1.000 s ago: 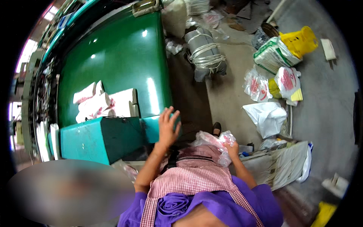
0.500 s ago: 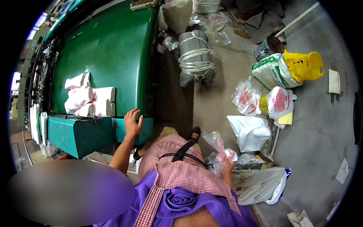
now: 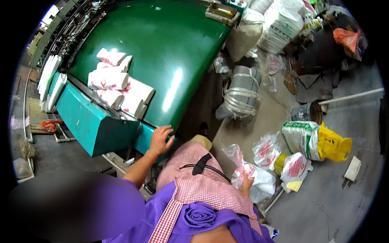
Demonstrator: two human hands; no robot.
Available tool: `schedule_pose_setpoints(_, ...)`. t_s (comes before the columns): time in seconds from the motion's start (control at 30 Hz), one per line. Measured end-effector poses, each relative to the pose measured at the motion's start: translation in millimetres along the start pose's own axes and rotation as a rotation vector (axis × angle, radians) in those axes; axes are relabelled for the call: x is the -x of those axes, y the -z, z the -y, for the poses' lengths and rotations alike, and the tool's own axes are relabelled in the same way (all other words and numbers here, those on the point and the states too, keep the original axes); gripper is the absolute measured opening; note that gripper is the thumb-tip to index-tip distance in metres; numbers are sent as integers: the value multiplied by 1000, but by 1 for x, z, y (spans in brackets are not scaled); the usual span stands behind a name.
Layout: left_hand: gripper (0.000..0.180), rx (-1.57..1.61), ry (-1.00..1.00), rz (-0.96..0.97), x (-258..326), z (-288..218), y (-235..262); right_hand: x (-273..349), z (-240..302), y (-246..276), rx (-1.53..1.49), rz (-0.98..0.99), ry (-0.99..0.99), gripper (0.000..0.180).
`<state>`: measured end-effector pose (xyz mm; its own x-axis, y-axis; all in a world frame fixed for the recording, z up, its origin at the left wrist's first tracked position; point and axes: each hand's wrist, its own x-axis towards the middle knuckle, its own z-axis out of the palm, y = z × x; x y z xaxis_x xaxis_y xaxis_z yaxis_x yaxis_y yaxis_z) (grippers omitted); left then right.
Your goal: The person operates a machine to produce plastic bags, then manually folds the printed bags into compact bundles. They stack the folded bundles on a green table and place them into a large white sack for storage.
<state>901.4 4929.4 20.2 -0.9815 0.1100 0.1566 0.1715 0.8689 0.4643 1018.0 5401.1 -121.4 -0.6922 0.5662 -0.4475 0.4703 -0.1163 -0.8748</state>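
From the head cam I see my left hand (image 3: pixel 160 139) resting flat, fingers spread & relaxed, on the lower edge of the green machine cover (image 3: pixel 162 52), right where it meets the teal machine body (image 3: pixel 87 121). Nothing gripped there, just palm on metal. My right hand (image 3: pixel 246 183) is down by my hip, closed round a clear plastic bag with red print (image 3: pixel 240 160); the bag sticks up & fwd from the fist, crumpled. Just beside that hand, on the floor, is a white bag (image 3: pixel 263 184).

On top of the green cover, well left of my left hand, is a stack of folded white bags w/ red print (image 3: pixel 117 83), several bundles piled together. Btwn machine & floor clutter stands a grey roll tied w/ white cord (image 3: pixel 240 91). To my right on the concrete: more printed bags (image 3: pixel 266 149), a white sack (image 3: pixel 302 135) touching a yellow jerrycan (image 3: pixel 334 143), a rusty tin (image 3: pixel 307 112). I'm wearing a checked apron (image 3: pixel 194 190) over a purple top, black strap across it
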Motion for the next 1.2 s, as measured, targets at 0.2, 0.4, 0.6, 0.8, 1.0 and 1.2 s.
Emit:
schedule_pose_setpoints(0.2,35,76,83,-38,0,-5,4,-138,76,-99,224,98,255,49)
schedule_pose_setpoints(0.4,35,100,107,40,8,-2,2,-204,186,-210,217,253,211,42)
schedule_pose_setpoints(0.6,33,93,175,119,17,12,-14,-237,256,-297,-96,216,166,33)
schedule_pose_setpoints(0.8,34,88,213,169,25,31,-38,-347,372,-405,-232,112,304,34)
schedule_pose_setpoints(1.0,34,11,657,30,18,37,-75,-419,503,-539,-238,162,474,49)
schedule_pose_setpoints(1.2,34,307,1190,-379,-116,56,-153,-523,635,-646,-440,191,719,51)
